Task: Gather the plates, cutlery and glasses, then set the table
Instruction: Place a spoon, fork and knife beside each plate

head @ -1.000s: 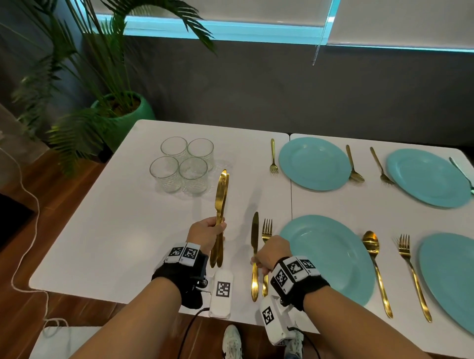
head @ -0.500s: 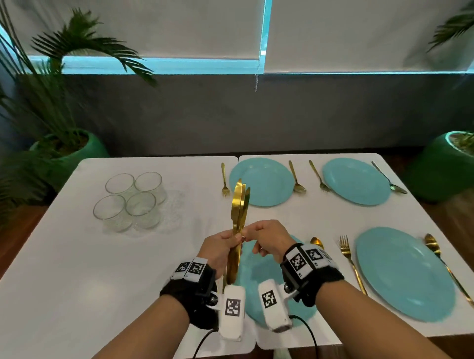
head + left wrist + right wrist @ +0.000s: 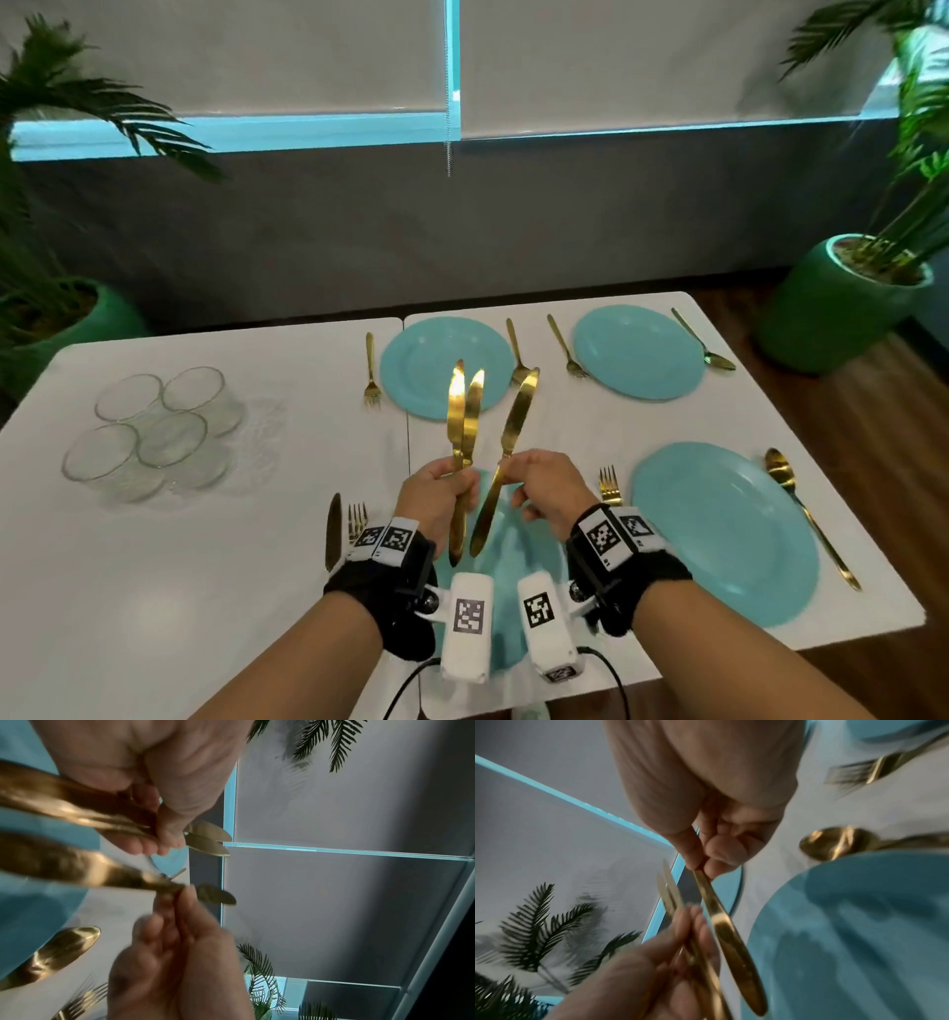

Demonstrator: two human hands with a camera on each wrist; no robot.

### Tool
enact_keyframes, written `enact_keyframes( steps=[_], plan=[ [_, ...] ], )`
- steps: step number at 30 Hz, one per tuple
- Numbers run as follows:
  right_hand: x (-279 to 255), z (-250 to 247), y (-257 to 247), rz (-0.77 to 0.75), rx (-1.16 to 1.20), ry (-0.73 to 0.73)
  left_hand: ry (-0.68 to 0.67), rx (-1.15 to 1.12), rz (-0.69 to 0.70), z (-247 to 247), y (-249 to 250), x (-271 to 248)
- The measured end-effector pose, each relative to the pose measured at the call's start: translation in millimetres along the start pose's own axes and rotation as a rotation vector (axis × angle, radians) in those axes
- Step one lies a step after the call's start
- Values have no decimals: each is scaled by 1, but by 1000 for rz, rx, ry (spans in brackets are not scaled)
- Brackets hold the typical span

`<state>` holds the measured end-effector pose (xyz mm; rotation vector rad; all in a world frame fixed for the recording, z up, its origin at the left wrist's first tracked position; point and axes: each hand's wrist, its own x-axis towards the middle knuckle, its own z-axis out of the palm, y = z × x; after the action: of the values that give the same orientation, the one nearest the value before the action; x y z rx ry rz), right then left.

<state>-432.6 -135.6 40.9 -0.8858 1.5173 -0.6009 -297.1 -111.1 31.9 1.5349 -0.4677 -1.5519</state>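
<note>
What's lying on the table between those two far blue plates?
In the head view, a gold spoon and a gold fork lie between the far left plate and far right plate.

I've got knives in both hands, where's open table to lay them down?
Bare white table lies between the glasses and the near edge, left of the knife already laid. Narrow strips run between the plates, where forks and spoons crowd in.

My right hand [image 3: 544,485] now pinches one gold knife [image 3: 506,452], pulled clear of the two knives [image 3: 462,437] beside my left fingers [image 3: 464,480].
</note>
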Motion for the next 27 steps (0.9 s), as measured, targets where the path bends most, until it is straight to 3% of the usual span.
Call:
enact_keyframes(
  steps=[4,7,13,20,27],
  plan=[
    [8,-57,20,-4,-85,153,105,0,5,9,1,12],
    [14,-97,41,79,-412,210,118,-3,10,13,2,18],
    [24,-108,75,131,-995,77,106,29,-35,16,-9,24],
    [35,-97,79,224,-948,192,100,47,-59,22,-14,29],
    [34,-92,73,176,-921,295,98,60,-51,24,-11,31]
  ],
)
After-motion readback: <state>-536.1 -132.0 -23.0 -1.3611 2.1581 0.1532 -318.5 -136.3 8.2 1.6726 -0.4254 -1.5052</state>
